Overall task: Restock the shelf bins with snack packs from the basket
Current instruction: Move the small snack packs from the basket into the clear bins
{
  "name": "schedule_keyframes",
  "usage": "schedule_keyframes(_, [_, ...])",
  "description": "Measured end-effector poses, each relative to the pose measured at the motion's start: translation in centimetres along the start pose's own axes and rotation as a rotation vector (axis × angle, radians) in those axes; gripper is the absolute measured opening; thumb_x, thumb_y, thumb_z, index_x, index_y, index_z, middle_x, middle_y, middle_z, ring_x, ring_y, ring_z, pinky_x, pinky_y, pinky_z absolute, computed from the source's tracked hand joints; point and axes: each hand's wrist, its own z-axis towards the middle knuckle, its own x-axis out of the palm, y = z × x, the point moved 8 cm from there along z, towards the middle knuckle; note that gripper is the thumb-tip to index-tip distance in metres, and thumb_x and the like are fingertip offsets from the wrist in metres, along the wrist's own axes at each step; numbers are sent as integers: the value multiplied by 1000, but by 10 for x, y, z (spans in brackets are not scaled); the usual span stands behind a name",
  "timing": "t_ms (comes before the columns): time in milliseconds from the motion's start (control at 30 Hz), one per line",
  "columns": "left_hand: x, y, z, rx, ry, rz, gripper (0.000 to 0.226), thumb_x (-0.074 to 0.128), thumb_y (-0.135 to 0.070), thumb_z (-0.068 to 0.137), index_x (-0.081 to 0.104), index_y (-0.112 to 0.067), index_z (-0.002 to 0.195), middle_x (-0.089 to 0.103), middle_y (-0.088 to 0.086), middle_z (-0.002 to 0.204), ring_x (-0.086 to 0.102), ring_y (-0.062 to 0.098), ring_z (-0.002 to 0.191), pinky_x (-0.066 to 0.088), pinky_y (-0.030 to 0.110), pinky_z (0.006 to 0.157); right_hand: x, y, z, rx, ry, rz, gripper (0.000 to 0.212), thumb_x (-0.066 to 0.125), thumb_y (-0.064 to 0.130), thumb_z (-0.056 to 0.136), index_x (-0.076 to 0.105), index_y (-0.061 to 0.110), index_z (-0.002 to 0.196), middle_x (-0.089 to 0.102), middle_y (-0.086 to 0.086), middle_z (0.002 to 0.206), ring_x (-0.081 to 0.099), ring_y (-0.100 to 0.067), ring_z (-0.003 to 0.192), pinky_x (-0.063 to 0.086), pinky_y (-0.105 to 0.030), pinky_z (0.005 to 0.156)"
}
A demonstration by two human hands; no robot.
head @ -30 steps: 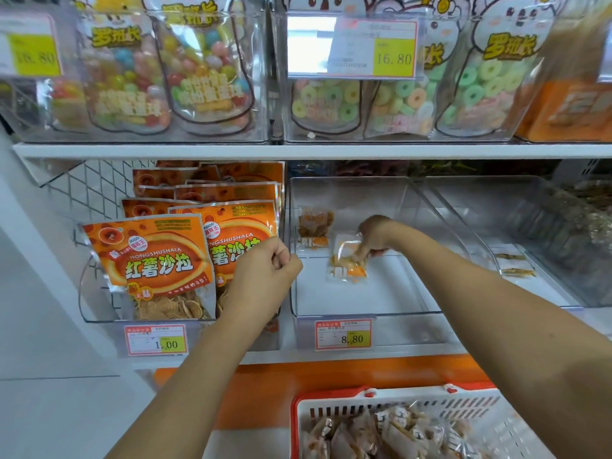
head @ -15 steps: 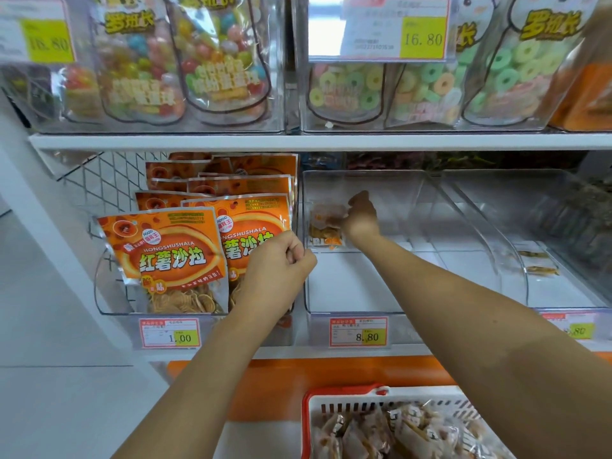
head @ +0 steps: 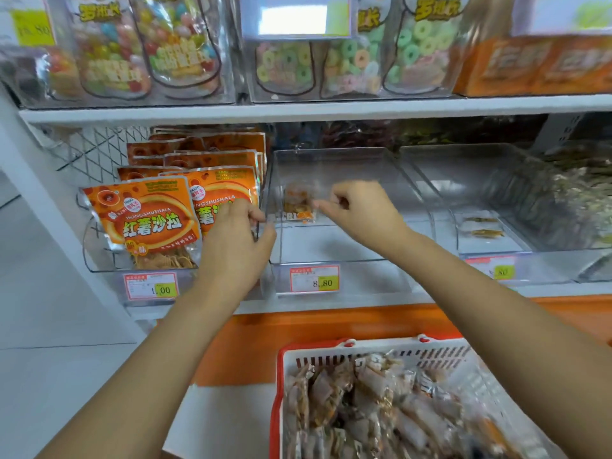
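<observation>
**Shelf restock: one pack placed in the middle bin**

Nearest the camera, a white basket (head: 277, 392) with a red rim is seen, heaped with clear-wrapped snack packs (head: 374, 409). Beyond it, the left hand (head: 236, 240) is held at the left wall of the clear middle bin (head: 331, 241), with the fingers tightly curled. Whether the wall is gripped cannot be told. The right hand (head: 361, 210) is extended into the bin with its fingers narrowly curled. Its foremost fingertip is just at the edge of a lone pack (head: 298, 203), and a pinch cannot be confirmed through the blur. That pack is stood at the bin's rear left, against the wall. Orange bags (head: 149, 220) are noted in the neighbouring left bin. Candy pouches (head: 178, 44) are ranged on the upper shelf.
</observation>
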Motion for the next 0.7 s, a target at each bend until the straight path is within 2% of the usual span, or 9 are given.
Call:
schedule_keyframes(67, [-2,-17,-15,48,29,5,23,54,-27,91,47,-22,70,52,-3,70,46,11,63,29,27,54,-2,2,-36,-25,40,1,48,62,40,89,37,18,55,38,5,50,37,-8,50,26,-31,52])
schedule_keyframes(167, [27,-29,-48,88,279,67,37,53,-30,93,44,-22,58,49,-5,55,49,14,56,29,31,53,27,-11,-82,-9,260,-30,45,65,41,86,36,23,57,39,8,52,36,-3,51,27,-27,50])
schedule_keyframes(233, [57,-19,-76,66,471,147,34,50,-30,95,50,-17,63,55,2,62,57,24,67,37,34,60,62,-21,-113,-10,464,-62,42,70,35,82,36,25,60,41,11,58,39,-4,56,28,-22,51])
schedule_keyframes(300, [90,2,-108,7,691,292,28,46,-27,96,61,-12,78,64,10,82,61,29,84,43,34,68,93,-24,-141,-47,611,-62,30,73,26,79,45,29,72,51,13,73,49,-12,72,33,-23,58])
schedule_keyframes(333, [106,14,-126,-14,810,364,25,45,-24,96,63,-8,89,66,13,95,61,30,93,45,34,73,107,-24,-154,-65,662,-70,22,73,23,79,52,29,84,57,9,86,53,-16,84,37,-25,66])
schedule_keyframes(400, [129,37,-161,-53,1027,463,28,44,-17,96,62,-4,112,63,15,116,59,30,106,46,36,84,139,-31,-176,-48,757,-74,36,70,16,81,59,20,115,59,1,117,53,-20,106,40,-28,81])
schedule_keyframes(500, [148,62,-199,-118,1224,435,26,42,-14,97,59,-2,111,60,18,110,57,31,95,45,38,77,183,-44,-204,-13,891,-64,46,65,0,75,62,17,119,58,-6,121,55,-24,110,46,-30,90])
schedule_keyframes(600, [153,76,-220,-182,1285,400,18,40,-16,95,55,-11,86,54,13,88,45,22,73,33,32,59,201,-52,-220,-23,840,-104,44,61,-3,78,65,22,115,63,-1,118,59,-22,108,50,-36,94])
schedule_keyframes(700, [145,76,-221,-220,1266,344,21,39,-20,95,48,-12,77,44,6,73,38,19,64,27,28,53,191,-54,-224,15,693,-50,39,57,0,84,69,27,110,66,6,118,61,-12,105,49,-28,96])
